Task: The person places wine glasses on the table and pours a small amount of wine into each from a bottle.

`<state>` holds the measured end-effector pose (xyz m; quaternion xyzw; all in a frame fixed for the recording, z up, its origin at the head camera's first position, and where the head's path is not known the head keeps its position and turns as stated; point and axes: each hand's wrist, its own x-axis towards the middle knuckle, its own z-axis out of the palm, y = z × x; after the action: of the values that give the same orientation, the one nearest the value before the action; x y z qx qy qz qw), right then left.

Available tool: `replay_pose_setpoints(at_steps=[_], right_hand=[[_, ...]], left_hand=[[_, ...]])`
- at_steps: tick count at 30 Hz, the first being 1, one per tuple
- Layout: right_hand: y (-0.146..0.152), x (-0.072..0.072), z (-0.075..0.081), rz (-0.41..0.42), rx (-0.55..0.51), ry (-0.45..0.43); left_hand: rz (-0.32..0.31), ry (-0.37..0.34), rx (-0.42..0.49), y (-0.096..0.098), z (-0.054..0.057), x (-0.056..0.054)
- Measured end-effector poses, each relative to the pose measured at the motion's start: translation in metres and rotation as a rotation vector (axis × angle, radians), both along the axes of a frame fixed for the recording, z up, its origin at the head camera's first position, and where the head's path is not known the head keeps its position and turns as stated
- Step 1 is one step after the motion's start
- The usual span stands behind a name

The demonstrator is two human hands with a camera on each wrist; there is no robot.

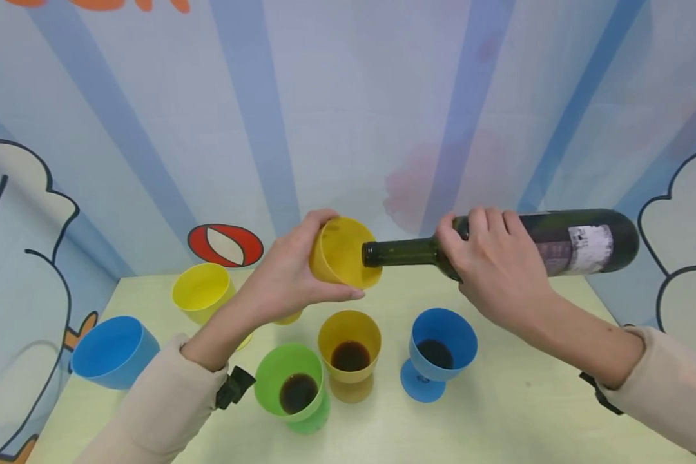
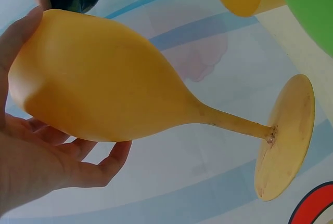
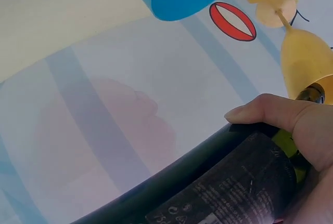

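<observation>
My left hand (image 1: 284,270) holds a yellow plastic goblet (image 1: 333,254) by its bowl, fingers and thumb around it. The goblet is tipped, its mouth toward the bottle; its stem and round foot (image 2: 286,141) show in the left wrist view. My right hand (image 1: 499,270) grips a dark green glass wine bottle (image 1: 406,252) around the shoulder. The bottle lies almost level, with its mouth at the goblet's opening. No stream of liquid can be made out. A dark printed label (image 3: 229,187) shows on the bottle in the right wrist view.
On the pale table (image 1: 528,412), a green goblet (image 1: 269,374), an amber-yellow goblet (image 1: 348,322) and a blue goblet (image 1: 466,335) hold dark liquid. Left stand a yellow goblet (image 1: 200,290) and another blue goblet (image 1: 113,348), partly behind the left sleeve. A printed cloth backdrop (image 1: 348,116) rises behind.
</observation>
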<state>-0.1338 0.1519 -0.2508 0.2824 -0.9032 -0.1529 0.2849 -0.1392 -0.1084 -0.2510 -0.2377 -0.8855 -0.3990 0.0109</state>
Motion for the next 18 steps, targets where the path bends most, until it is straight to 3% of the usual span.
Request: replay_pose_setpoints(at_steps=[18], right_hand=[[-0.0042,0.0035,0.0098,-0.027,0.044,-0.047]], left_hand=[[0.009,0.003,-0.01,-0.0021,0.0033,0.002]])
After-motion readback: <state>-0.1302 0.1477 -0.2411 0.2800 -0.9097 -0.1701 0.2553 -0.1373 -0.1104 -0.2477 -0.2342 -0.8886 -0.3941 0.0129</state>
